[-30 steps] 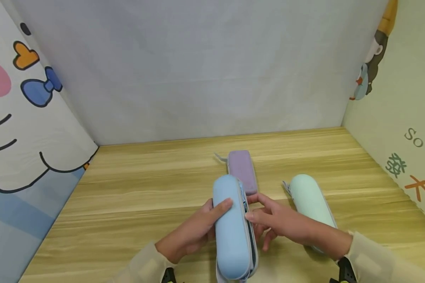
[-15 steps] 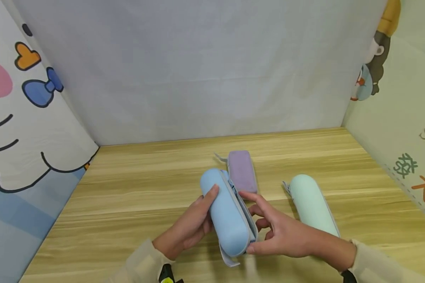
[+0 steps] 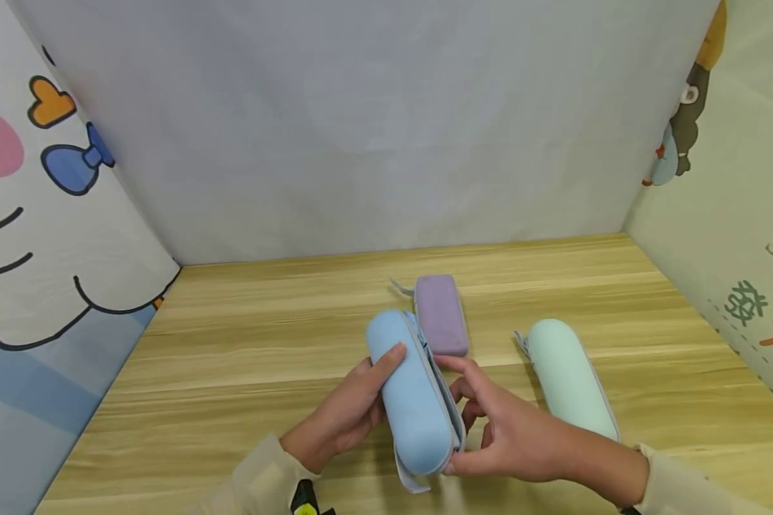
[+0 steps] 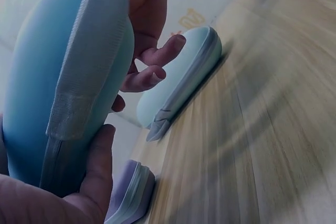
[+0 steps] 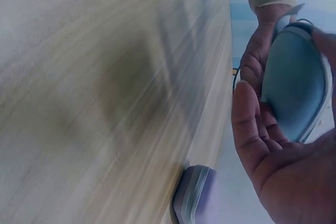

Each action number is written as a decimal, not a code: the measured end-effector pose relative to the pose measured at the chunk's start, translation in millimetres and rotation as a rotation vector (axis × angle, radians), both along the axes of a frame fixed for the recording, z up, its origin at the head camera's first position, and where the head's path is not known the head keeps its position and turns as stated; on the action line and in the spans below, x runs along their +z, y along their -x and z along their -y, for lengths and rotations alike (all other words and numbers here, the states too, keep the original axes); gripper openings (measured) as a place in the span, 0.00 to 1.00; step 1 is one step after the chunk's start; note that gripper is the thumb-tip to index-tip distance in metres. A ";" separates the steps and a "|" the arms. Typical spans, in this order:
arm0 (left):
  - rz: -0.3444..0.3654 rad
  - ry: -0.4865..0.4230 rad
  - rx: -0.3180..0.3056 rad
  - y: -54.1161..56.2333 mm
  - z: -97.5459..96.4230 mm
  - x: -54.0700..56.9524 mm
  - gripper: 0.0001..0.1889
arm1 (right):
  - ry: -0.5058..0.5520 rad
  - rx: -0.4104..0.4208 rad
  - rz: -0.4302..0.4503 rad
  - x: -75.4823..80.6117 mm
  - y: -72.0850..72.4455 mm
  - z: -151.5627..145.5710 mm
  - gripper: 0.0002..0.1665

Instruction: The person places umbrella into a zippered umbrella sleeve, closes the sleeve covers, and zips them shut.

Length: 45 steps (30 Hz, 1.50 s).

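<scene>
A light-blue zip pencil case (image 3: 407,400) is held over the middle front of the table, its long axis slanting. My left hand (image 3: 354,408) grips it from the left, thumb across its rounded top. Along its right side the zip is partly undone, leaving a narrow gap. My right hand (image 3: 512,433) holds that side, thumb at the near corner and index finger farther up the edge; its other fingers curl beneath. The left wrist view shows a pale wrist strap (image 4: 86,72) along the case (image 4: 31,87). The contents are hidden.
A purple zip case (image 3: 441,315) lies just beyond the blue one. To the right, a mint-green rounded case (image 3: 570,379) lies partly behind my right forearm. Grey cloth (image 3: 386,129) stands at the wooden table's (image 3: 251,336) back; printed panels flank it.
The blue case has tilted, its far end swinging left. My right thumb has moved from the middle of the zip side to the near corner, and the gap shows wider.
</scene>
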<state>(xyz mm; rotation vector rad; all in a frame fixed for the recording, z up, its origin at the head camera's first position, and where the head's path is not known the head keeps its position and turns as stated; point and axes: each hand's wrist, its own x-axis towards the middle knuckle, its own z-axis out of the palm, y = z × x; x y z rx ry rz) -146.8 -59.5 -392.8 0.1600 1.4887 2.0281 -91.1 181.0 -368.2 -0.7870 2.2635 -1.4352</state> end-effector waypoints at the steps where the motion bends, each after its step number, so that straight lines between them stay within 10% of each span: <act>1: -0.001 0.002 0.000 -0.3 0.2 0.0 0.41 | -0.006 0.007 0.012 0.4 0.0 -0.4 0.65; 17: -0.201 0.173 -0.012 -11.3 -4.2 9.2 0.43 | -0.023 0.055 0.052 -2.3 5.0 -7.1 0.57; 27: -0.319 0.256 0.016 -17.6 -5.8 12.6 0.47 | 0.271 -0.157 0.003 9.1 8.2 -0.4 0.20; 37: -0.512 0.463 0.099 -23.5 -7.5 17.8 0.54 | 0.321 -0.321 -0.005 23.8 -0.1 12.6 0.19; 45: -0.580 0.472 0.078 -27.6 -9.0 23.0 0.53 | 0.379 -0.269 0.081 27.7 1.8 13.5 0.18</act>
